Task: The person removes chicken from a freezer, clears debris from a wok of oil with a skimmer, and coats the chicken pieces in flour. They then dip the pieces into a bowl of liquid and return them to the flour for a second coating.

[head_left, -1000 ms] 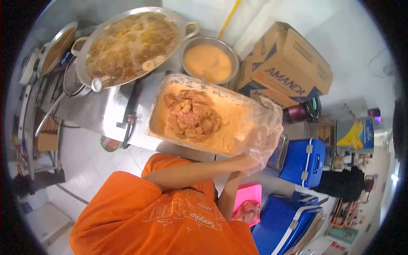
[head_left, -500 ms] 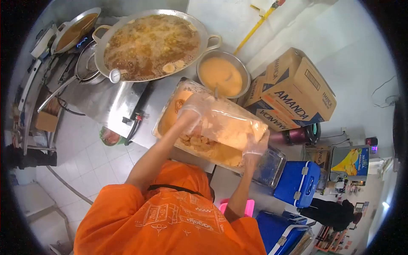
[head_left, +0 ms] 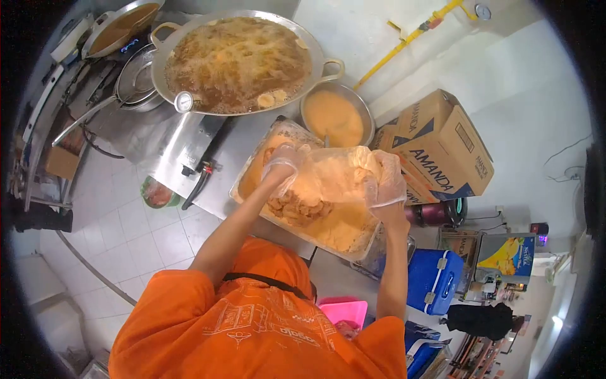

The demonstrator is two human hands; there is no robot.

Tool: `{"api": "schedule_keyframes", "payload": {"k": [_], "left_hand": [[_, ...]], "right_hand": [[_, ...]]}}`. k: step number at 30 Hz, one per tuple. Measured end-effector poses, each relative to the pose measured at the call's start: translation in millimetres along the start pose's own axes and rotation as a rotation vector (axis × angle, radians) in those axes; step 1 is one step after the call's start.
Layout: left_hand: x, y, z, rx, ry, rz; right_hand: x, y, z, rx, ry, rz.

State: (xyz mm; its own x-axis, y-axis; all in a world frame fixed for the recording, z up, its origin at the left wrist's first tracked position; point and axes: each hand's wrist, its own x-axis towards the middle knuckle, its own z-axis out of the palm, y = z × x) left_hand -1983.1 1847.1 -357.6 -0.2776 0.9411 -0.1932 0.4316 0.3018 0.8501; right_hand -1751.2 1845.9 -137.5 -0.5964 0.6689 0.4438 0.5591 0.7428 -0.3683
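Observation:
A metal tray (head_left: 237, 189) of orange breading flour stands before me on the counter, tilted across the view. Clumped coated pieces (head_left: 297, 210) lie in its middle. Stretched above the flour is a clear plastic bag (head_left: 334, 177), dusted with the orange powder. My left hand (head_left: 282, 165), in a clear plastic glove, is closed at the bag's left end; its fingertips are partly hidden. At the other end my right hand (head_left: 386, 180), gloved too, grips the bag with its fingers wrapped round. Behind the tray sits a bowl of orange batter (head_left: 334, 117).
A wide pan of bubbling oil (head_left: 240, 63) with a dial thermometer (head_left: 184, 102) stands at the back left, beside a strainer (head_left: 137, 74). A cardboard box (head_left: 435, 148) is behind my right hand. Blue coolers (head_left: 434, 278) and a pink container (head_left: 344, 311) are at the right.
My right hand has risen and moved away from me with the bag's right end, uncovering more of the tray's near right side. My left hand stays near its place. The view has shifted slightly.

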Motion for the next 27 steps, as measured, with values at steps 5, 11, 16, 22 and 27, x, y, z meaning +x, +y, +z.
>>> {"api": "schedule_keyframes", "payload": {"k": [5,11,16,22,27], "left_hand": [[-18,26,-20,0.134,0.012,-0.03],[-39,45,-28,0.111,0.018,-0.108],[-27,23,-15,0.062,0.014,0.025],[-25,4,-39,-0.052,0.024,-0.218],[-48,-7,-48,-0.159,0.177,-0.273]], "right_hand": [[10,-9,-5,-0.052,0.014,-0.11],[18,-6,-12,-0.056,0.062,-0.156],[13,-10,-7,-0.207,0.103,-0.15],[7,-16,-14,-0.326,0.167,-0.178],[14,-20,0,-0.17,0.205,-0.118]]}}
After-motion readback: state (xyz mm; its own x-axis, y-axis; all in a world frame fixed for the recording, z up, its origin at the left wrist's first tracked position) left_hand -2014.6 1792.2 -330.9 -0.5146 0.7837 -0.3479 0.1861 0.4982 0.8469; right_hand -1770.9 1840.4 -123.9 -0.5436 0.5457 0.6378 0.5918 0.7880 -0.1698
